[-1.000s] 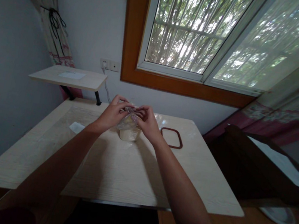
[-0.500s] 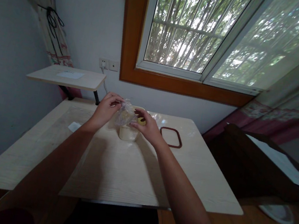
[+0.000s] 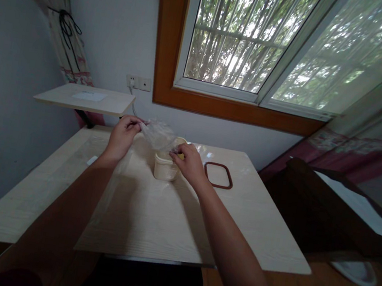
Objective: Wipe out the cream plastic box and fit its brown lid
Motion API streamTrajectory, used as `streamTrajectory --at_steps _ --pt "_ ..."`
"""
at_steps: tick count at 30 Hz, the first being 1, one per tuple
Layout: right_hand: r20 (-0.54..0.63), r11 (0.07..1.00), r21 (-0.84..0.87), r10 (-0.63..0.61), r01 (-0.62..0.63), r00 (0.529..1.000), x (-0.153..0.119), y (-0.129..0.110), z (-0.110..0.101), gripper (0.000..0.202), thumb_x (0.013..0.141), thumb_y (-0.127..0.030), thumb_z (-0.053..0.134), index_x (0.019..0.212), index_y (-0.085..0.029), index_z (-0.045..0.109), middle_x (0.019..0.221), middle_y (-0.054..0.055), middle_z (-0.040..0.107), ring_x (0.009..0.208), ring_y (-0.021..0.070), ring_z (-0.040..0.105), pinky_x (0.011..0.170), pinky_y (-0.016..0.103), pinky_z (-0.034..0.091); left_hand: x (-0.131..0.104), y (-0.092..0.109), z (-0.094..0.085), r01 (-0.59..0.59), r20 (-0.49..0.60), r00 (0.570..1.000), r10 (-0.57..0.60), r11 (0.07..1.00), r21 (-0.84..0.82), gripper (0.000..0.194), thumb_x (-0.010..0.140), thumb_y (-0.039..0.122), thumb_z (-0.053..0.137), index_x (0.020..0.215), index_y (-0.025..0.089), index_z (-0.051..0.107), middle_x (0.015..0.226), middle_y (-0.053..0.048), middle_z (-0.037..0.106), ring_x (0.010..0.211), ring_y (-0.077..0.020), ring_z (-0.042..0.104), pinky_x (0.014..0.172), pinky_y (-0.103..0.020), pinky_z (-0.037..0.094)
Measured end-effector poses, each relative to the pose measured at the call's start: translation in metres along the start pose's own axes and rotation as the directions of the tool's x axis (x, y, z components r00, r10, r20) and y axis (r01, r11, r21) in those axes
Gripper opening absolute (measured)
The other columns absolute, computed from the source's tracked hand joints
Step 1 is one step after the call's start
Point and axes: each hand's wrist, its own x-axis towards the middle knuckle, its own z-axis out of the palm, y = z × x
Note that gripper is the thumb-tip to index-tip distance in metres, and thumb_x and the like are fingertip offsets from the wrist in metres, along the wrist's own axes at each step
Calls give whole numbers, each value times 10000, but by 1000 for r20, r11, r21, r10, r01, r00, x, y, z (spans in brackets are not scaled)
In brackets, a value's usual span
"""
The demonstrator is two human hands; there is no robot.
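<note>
A thin clear plastic bag (image 3: 158,134) is stretched between my hands above a cream ribbed bin (image 3: 165,169). My left hand (image 3: 123,134) pinches the bag's left end, up and left of the bin. The fingers of my right hand (image 3: 188,159) close on its other end, just over the bin's right rim. A bit of yellow shows at the bin's back edge, partly covered by my right hand. To the right, a brown rounded-square frame (image 3: 218,175) lies flat on the table.
The pale wooden table (image 3: 253,230) carries a clear plastic sheet and a small white piece (image 3: 92,160) at left. A raised shelf (image 3: 85,97) with a paper stands at the back left. Behind are the wall, outlets (image 3: 138,82) and window. Dark furniture (image 3: 340,210) is at right.
My left hand has moved left, pulling the bunched bag out wider. My right hand has shifted slightly right and its fingers have drawn together on the bag.
</note>
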Motion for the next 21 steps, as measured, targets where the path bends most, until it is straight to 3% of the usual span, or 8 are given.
streamTrajectory --at_steps 3,7,12,17,21 --pt "-32 999 13 44 -44 998 0 -3 0 141 846 -326 716 868 -208 642 890 51 676 880 227 573 804 341 439 -2 1 3 57 6 998 -56 991 -118 177 826 305 666 952 189 623 1094 -68 672 994 -180 671 929 -348 527" --pt "-65 988 146 58 -48 996 3 -10 0 397 845 -362 699 1193 -197 605 1133 99 677 1017 252 606 883 375 467 -6 7 10 63 106 994 -39 970 -235 428 785 340 741 1136 230 524 1307 -90 580 1054 -190 680 901 -348 561" --pt "-115 977 208 -13 37 993 11 -20 -1 318 943 -323 556 1243 -242 621 1217 85 676 1127 242 599 991 408 448 -11 14 18 36 208 978 15 970 -241 650 744 336 792 1297 290 453 1442 -102 450 1024 -163 675 906 -348 571" --pt "-85 968 216 -108 124 991 21 -31 -1 315 994 -334 492 1260 -249 638 1247 82 667 1168 223 588 1034 408 428 -12 25 25 -63 300 949 91 993 -103 559 791 310 751 1309 293 542 1378 -89 441 1025 -150 638 897 -330 579" --pt "-31 960 231 -157 160 987 23 -36 -5 310 989 -367 513 1228 -246 669 1235 84 679 1148 231 599 1026 419 426 -8 32 28 -226 338 922 191 972 68 270 851 232 671 1121 251 671 1239 -71 495 1139 -171 575 925 -320 565"
